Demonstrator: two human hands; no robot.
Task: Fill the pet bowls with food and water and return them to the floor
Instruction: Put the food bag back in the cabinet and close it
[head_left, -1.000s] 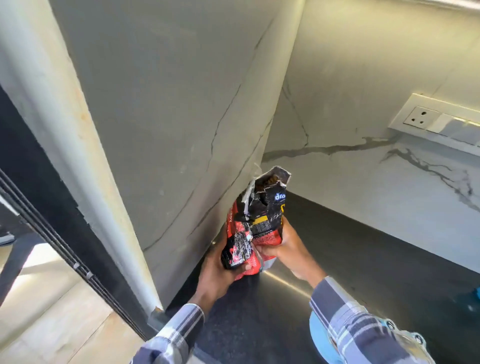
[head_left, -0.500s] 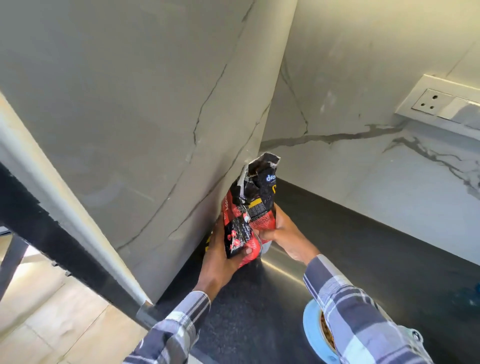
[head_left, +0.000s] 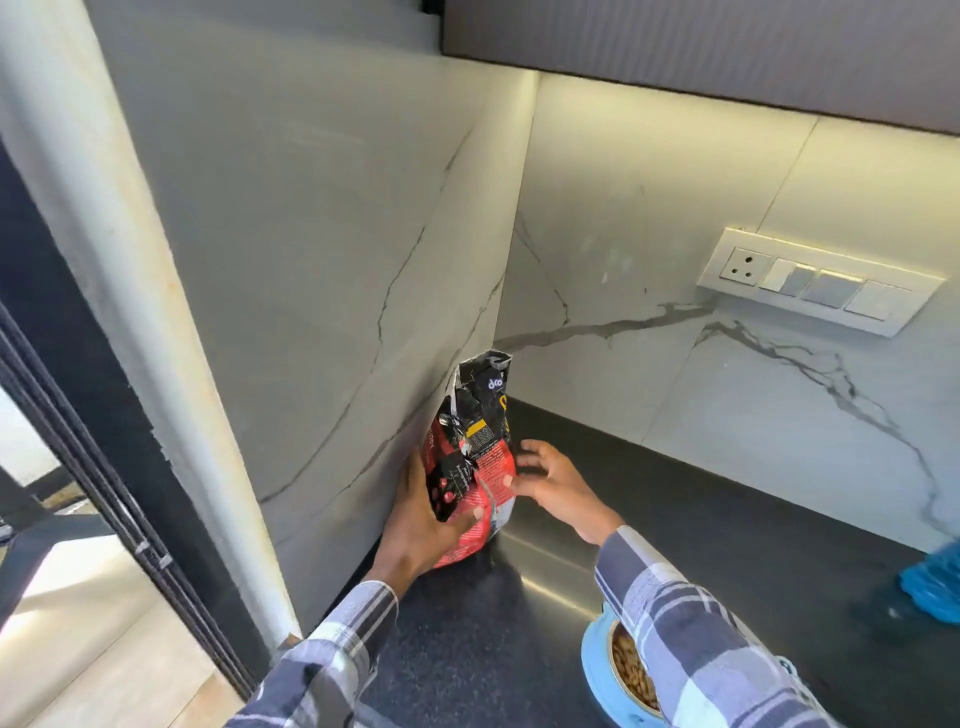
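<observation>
Compared with the earlier frame, the right hand (head_left: 550, 480) has come off the crinkled red-and-black foil food bag (head_left: 472, 457); its grip is wide, fingers spread just beside the bag. The left hand (head_left: 418, 525) holds the bag upright on the speckled black stone worktop (head_left: 701, 525), against the veined white marble wall (head_left: 322, 260). A light-blue round pet bowl (head_left: 602, 670) containing brown kibble sits near the worktop's front edge.
</observation>
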